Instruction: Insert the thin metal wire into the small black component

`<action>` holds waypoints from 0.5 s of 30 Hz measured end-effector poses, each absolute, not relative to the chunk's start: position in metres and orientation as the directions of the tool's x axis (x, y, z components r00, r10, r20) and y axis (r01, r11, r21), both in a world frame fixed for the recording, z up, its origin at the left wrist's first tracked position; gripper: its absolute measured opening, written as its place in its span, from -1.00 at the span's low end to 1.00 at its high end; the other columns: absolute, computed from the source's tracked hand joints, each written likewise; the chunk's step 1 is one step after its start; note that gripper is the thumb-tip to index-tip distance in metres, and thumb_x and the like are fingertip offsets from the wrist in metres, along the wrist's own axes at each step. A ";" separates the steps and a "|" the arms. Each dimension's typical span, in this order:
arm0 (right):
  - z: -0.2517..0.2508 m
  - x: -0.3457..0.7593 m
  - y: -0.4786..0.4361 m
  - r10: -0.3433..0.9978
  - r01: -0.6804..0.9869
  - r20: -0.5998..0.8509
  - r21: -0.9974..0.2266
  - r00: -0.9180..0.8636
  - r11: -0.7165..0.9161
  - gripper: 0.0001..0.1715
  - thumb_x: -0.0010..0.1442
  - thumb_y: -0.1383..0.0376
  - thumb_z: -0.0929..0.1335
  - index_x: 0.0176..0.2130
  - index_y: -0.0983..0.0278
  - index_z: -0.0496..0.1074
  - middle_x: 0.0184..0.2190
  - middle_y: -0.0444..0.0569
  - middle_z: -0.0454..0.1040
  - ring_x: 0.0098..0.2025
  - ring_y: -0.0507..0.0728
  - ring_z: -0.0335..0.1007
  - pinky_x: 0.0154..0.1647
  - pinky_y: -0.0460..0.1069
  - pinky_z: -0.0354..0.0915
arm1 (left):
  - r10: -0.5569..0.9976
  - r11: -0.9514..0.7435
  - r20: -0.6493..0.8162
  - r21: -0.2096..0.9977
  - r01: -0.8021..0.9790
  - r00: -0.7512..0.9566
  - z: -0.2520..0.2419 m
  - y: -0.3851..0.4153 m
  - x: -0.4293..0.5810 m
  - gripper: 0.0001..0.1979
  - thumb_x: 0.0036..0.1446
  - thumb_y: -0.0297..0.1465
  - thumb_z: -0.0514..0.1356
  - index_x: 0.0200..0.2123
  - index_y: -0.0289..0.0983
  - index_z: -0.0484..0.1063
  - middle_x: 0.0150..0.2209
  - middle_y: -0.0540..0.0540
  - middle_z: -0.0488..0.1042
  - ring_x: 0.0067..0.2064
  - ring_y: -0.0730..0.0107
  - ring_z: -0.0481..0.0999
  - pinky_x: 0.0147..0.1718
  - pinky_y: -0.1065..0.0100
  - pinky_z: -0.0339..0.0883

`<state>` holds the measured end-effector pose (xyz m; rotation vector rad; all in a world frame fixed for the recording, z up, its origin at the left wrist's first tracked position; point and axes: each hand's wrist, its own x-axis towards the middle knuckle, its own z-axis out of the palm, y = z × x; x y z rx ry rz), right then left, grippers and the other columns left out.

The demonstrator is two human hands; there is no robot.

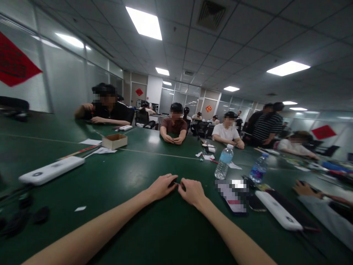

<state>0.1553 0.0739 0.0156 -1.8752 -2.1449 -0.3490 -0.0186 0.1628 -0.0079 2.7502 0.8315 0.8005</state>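
Note:
My left hand (162,186) and my right hand (193,191) rest close together over the middle of the green table (138,235). The fingers of both are closed and nearly meet at their tips. Between the fingertips shows a small, thin, dark piece, too small to name. To the right of my right hand lies a phone (233,200) with its screen blurred out. Behind the phone stands a clear water bottle (224,163) with a blue label.
A second bottle (258,169), a white power bank (278,209) and a co-worker's hand (306,189) are at the right. On the left are a white power strip (52,171), an open cardboard box (114,141) and a paper scrap (80,208). Several people sit across the table.

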 end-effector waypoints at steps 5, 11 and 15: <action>0.017 0.156 0.073 0.918 0.977 0.360 -0.064 -0.169 0.205 -0.84 0.27 0.24 0.23 -0.20 0.22 0.36 -0.30 -0.07 0.50 -0.29 0.09 0.44 -0.28 -0.08 0.17 | 0.530 -0.846 0.447 0.337 0.413 0.721 0.002 0.156 -0.027 -0.59 0.24 -0.30 0.04 0.15 -0.09 0.31 -0.08 -0.11 0.49 -0.12 0.31 0.50 -0.11 0.35 0.33; 0.002 0.164 0.083 0.852 0.912 0.479 -0.217 -0.210 0.347 -0.83 0.20 0.32 0.29 -0.16 0.24 0.33 -0.27 -0.06 0.43 -0.28 0.09 0.37 -0.25 -0.07 0.20 | 0.445 -0.850 0.410 0.474 0.231 0.796 0.008 0.162 -0.032 -0.76 0.23 -0.34 0.06 -0.11 -0.23 0.44 -0.24 -0.10 0.50 -0.24 0.34 0.48 -0.24 0.36 0.30; -0.004 0.169 0.090 0.845 0.850 0.476 -0.315 -0.242 0.421 -0.92 0.26 0.31 0.27 -0.22 0.25 0.35 -0.30 -0.07 0.41 -0.27 0.08 0.34 -0.22 -0.05 0.21 | 0.469 -0.774 0.374 0.610 0.169 0.800 0.012 0.170 -0.033 -0.76 0.26 -0.31 0.06 -0.09 -0.23 0.45 -0.21 -0.07 0.51 -0.22 0.35 0.47 -0.22 0.36 0.27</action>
